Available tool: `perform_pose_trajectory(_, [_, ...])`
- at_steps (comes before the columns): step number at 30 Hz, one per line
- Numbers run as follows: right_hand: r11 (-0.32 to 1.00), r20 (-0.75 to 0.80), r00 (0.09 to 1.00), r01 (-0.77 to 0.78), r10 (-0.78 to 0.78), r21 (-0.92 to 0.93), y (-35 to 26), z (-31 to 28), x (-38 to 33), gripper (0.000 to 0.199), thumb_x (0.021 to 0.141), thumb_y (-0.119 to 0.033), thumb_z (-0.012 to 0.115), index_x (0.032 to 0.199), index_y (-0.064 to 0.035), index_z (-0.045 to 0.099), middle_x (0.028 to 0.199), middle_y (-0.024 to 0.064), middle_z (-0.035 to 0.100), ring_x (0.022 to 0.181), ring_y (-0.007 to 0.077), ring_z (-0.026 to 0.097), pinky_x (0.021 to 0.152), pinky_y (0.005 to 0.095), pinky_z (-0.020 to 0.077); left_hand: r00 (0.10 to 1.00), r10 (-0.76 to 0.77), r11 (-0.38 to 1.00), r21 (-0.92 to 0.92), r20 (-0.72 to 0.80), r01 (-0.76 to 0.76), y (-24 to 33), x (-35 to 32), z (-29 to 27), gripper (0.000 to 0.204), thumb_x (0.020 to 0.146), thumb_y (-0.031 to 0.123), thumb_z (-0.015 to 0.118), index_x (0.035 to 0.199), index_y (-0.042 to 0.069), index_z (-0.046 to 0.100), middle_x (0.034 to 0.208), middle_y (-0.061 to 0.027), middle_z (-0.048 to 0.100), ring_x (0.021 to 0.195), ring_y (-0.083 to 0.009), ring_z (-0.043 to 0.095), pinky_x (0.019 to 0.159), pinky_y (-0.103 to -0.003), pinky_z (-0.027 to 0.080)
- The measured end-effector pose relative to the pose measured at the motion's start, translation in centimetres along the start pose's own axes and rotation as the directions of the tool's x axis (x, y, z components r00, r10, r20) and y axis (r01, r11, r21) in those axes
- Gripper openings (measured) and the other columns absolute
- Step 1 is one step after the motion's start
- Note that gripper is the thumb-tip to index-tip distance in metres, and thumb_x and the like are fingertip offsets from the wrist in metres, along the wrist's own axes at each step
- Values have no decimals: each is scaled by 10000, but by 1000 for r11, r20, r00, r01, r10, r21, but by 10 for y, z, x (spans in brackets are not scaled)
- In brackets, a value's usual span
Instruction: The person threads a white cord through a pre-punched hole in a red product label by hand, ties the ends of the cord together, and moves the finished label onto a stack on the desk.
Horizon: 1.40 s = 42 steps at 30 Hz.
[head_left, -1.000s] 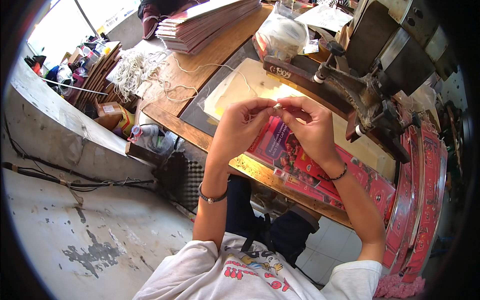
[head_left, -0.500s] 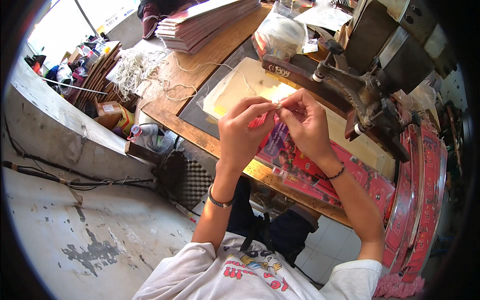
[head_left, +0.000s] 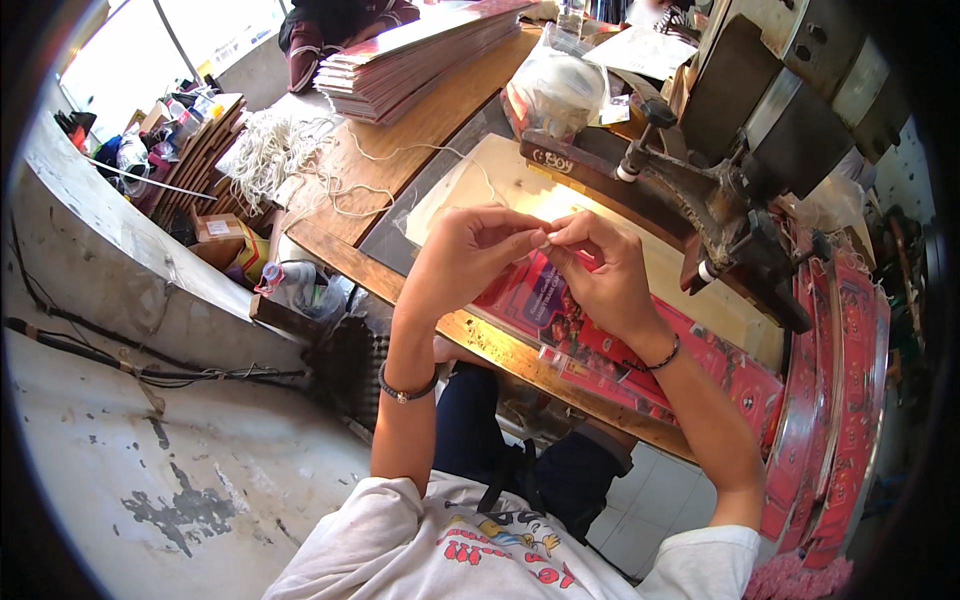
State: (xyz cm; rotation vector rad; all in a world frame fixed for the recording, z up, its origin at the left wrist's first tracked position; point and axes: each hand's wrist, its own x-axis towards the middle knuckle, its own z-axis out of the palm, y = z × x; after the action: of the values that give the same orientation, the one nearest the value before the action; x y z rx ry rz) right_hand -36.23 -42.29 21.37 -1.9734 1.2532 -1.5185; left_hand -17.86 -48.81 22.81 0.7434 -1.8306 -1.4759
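Note:
Both my hands meet over the red printed sheets (head_left: 640,345) at the table's near edge. The thumb and fingers of my left hand (head_left: 470,255) are pinched together, fingertips touching those of my right hand (head_left: 605,275), also pinched. Between them shows a small pale bit that looks like white string; most of it is hidden by my fingers. A loose white string (head_left: 425,147) runs from a tangled string pile (head_left: 275,150) across the table toward my left hand. Under the sheets lies a cream board (head_left: 500,155).
A dark metal press (head_left: 720,200) stands over the board at the right. Behind sit a filled plastic bag (head_left: 557,90) and a tall stack of printed sheets (head_left: 410,65). More red strips (head_left: 835,370) hang at the right edge. Another person's sleeve (head_left: 305,50) shows at the far side.
My left hand and forearm have shifted left and its wrist has turned, with the fingers pointing more to the right. The right hand has moved slightly; the fingertips stay together.

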Motion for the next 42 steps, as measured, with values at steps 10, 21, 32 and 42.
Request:
perform_pose_trajectory(10, [962,-5,976,-213,217,171,-2,5,0,361,912,-230,699,1115,35,559,950,86,661,847,140,646,787,289,538,940,234,962,203,-250,-185,1,2,20,160,885,95,689,990,-26,687,812,-127,706,702,-149,664,658,-287,526])
perform_pose_trajectory(21, [856,217,891,-447,399,261,-4,-1,5,260,933,-160,676,1101,34,633,977,59,695,895,87,629,794,252,508,895,337,933,229,-291,-277,5,-5,27,152,894,86,659,1002,-20,659,874,-152,704,754,-255,694,691,-337,542])
perform_pose_trajectory(32, [951,32,965,-251,260,-181,-9,5,6,228,957,-179,621,1043,30,650,850,136,672,686,162,622,653,313,487,697,657,665,656,-288,-356,3,-5,23,158,812,72,691,956,50,630,917,-78,659,945,-292,584,853,-396,431])
perform_pose_trajectory(42, [969,96,967,-226,235,-95,-10,2,6,244,935,-199,639,1059,12,653,871,146,660,740,255,639,700,346,505,786,392,910,329,-478,-254,-8,-17,24,98,876,68,674,948,10,642,838,-115,694,749,-238,647,705,-325,485])
